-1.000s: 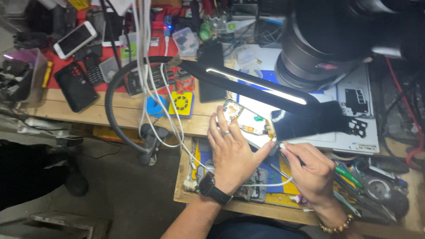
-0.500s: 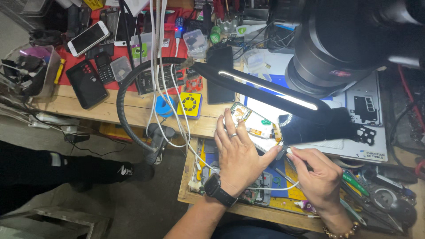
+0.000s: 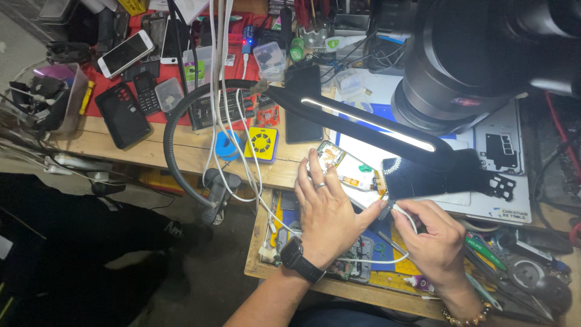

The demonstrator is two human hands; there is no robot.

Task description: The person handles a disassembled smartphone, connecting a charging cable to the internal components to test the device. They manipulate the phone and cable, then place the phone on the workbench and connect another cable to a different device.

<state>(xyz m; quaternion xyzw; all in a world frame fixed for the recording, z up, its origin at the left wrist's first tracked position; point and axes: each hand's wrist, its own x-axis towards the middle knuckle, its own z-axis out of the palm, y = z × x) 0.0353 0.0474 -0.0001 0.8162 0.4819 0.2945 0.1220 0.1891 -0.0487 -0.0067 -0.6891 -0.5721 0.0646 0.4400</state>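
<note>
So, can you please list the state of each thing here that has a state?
Opened phone with bare circuit boards: back off, held down by left hand.
White cable: plug pinched in right hand fingers at the phone's edge.
Black bar-shaped desk lamp: lit.
White smartphone: screen dark.

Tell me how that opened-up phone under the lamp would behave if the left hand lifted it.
The opened phone looks thin and flat, so probably light and stiff. Its exposed insides and orange flex strip suggest it is fragile; careless gripping might damage it. The white cable that the right hand holds at its edge is floppy and may drag. The left hand rests on it.
</note>
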